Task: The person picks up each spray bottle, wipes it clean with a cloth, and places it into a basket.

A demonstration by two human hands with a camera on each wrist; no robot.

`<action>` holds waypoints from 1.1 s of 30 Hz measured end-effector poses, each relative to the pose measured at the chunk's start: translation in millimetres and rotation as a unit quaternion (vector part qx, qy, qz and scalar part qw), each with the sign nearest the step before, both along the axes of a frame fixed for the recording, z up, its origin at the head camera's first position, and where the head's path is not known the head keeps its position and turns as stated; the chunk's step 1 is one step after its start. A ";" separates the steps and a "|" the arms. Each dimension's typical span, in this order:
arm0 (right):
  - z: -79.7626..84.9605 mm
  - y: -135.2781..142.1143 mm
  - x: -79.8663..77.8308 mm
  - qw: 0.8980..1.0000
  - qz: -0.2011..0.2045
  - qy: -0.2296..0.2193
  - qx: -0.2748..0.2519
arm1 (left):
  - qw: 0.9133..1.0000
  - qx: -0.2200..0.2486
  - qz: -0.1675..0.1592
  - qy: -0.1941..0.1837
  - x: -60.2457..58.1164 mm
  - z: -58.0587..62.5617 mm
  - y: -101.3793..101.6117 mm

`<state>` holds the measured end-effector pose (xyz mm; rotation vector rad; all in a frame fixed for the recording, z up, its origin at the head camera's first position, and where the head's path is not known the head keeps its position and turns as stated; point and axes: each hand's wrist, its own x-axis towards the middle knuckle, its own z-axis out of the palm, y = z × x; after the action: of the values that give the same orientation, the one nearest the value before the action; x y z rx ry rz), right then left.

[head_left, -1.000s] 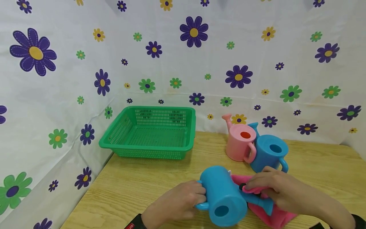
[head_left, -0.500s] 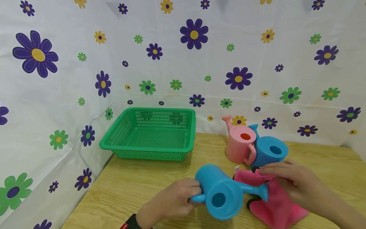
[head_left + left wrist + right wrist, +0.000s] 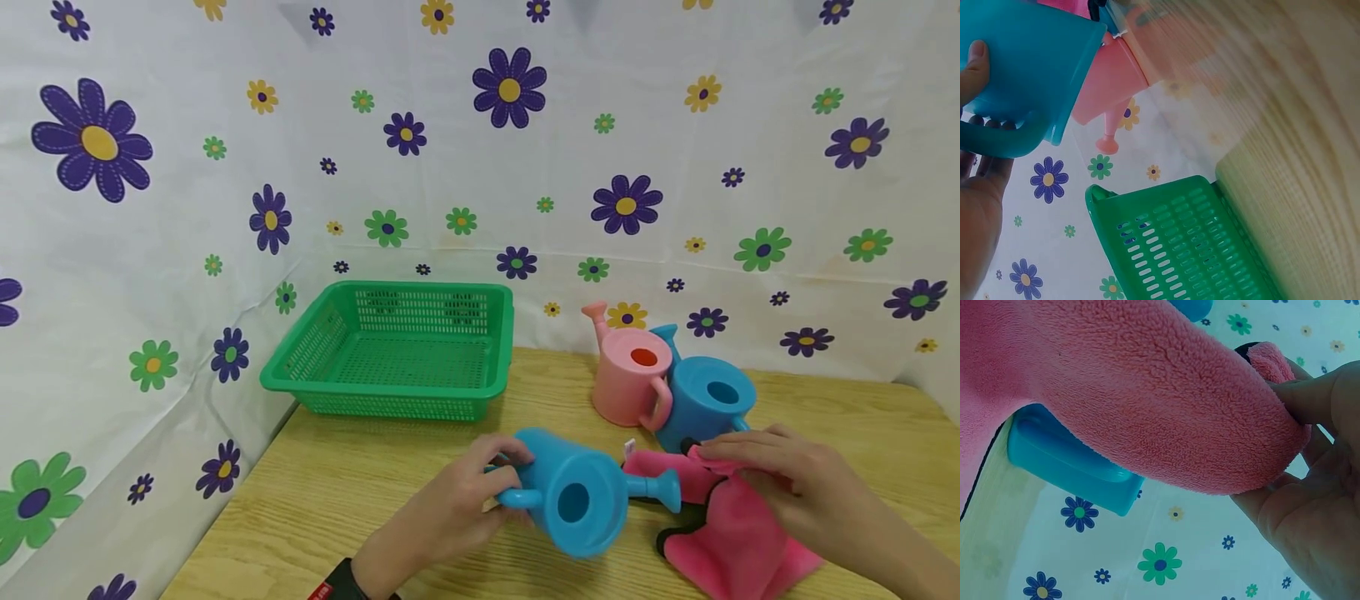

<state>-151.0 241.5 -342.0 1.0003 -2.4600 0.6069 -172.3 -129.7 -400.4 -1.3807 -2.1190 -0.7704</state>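
A: Head view. State of each grip?

B: I have the left hand (image 3: 461,492) clamped on the handle of the blue watering can (image 3: 561,462), tilted over the desk (image 3: 375,475); the right hand (image 3: 806,475) pinches the pink cloth (image 3: 742,537) beside the spout. Spout-cloth contact: cannot tell.

A: Step?

B: Judged: can and cloth handled as a pair; next move calls for a steady handle. Behind: green basket (image 3: 405,407), two upright cans (image 3: 624,392), flowered backdrop (image 3: 450,167).

A: Left wrist?

B: Thumb against the can's side; desk's wood grain blurred.

A: Right wrist?

B: Cloth edge between thumb and fingers; backdrop beyond.
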 end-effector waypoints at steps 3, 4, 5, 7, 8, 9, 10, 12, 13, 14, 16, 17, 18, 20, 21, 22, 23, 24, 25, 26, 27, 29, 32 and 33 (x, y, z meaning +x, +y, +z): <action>-1.1 1.2 0.4 1.000 -0.006 -0.013 0.002 | 1.000 0.013 0.011 -0.010 1.1 2.1 -2.0; -1.5 1.6 0.7 1.000 -0.009 -0.017 0.003 | 1.000 0.018 0.016 -0.013 1.4 2.4 -2.8; -1.9 1.9 0.8 1.000 -0.012 -0.021 0.005 | 0.999 0.025 0.019 -0.015 1.5 2.6 -3.6; -2.9 2.7 0.6 1.000 -0.015 -0.024 0.007 | 0.999 0.039 0.027 -0.021 1.1 2.6 -5.4; -3.4 3.0 0.5 1.000 -0.015 -0.024 0.008 | 0.998 0.049 0.028 -0.026 0.6 2.5 -6.4; -4.0 3.3 0.4 1.000 -0.015 -0.023 0.009 | 0.997 0.059 0.029 -0.031 -0.1 2.5 -7.4; -4.6 3.6 0.3 1.000 -0.014 -0.022 0.009 | 0.997 0.069 0.030 -0.036 -1.1 2.7 -8.5; -5.7 4.0 0.1 1.000 -0.012 -0.019 0.007 | 0.995 0.088 0.033 -0.043 -3.3 3.6 -10.7; -6.1 4.2 0.2 1.000 -0.012 -0.016 0.007 | 0.994 0.098 0.035 -0.044 -4.5 4.4 -11.8; -6.4 4.3 0.1 1.000 -0.012 -0.014 0.007 | 0.992 0.109 0.036 -0.046 -5.8 5.4 -12.9; -6.7 4.6 0.3 1.000 -0.012 -0.010 0.007 | 0.989 0.134 0.045 -0.045 -8.5 8.0 -15.2; -6.7 4.7 0.3 1.000 -0.014 -0.008 0.007 | 0.987 0.148 0.052 -0.043 -9.9 9.4 -16.5; -6.6 4.7 0.4 1.000 -0.017 -0.007 0.009 | 0.984 0.163 0.058 -0.044 -11.4 10.8 -18.0; -6.5 4.8 0.6 1.000 -0.020 -0.009 0.011 | 0.976 0.200 0.071 -0.052 -14.1 14.0 -21.2; -6.3 4.8 0.8 1.000 -0.023 -0.010 0.013 | 0.971 0.218 0.084 -0.057 -15.4 15.7 -23.0; -6.3 4.8 1.0 1.000 -0.025 -0.012 0.014 | 0.965 0.236 0.095 -0.061 -16.9 17.3 -25.0; -6.3 4.8 1.0 0.999 -0.027 -0.013 0.014 | 0.959 0.254 0.108 -0.062 -18.6 18.8 -27.2; -6.4 4.9 1.0 0.999 -0.027 -0.014 0.014 | 0.953 0.271 0.122 -0.065 -20.1 20.4 -29.7; -6.6 5.0 1.0 0.999 -0.028 -0.014 0.015 | 0.945 0.288 0.139 -0.064 -21.7 21.8 -32.2; -6.9 5.2 0.9 0.999 -0.027 -0.014 0.015 | 0.937 0.302 0.162 -0.062 -23.2 23.4 -34.8; -7.3 5.3 0.8 0.999 -0.027 -0.014 0.014 | 0.930 0.313 0.184 -0.059 -24.8 24.7 -37.6; -8.3 5.6 0.3 1.000 -0.022 -0.017 0.010 | 0.914 0.330 0.228 -0.053 -27.4 27.0 -43.5; -10.0 5.9 -0.1 1.000 -0.013 -0.024 0.003 | 0.892 0.350 0.279 -0.060 -30.1 29.1 -52.0; -10.6 5.9 -0.3 1.000 -0.011 -0.025 0.002 | 0.887 0.356 0.287 -0.062 -31.2 29.4 -54.9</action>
<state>-151.3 247.4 -352.6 0.9690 -2.5141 0.6279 -203.5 -184.6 -371.0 -0.3011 -1.8671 -1.2175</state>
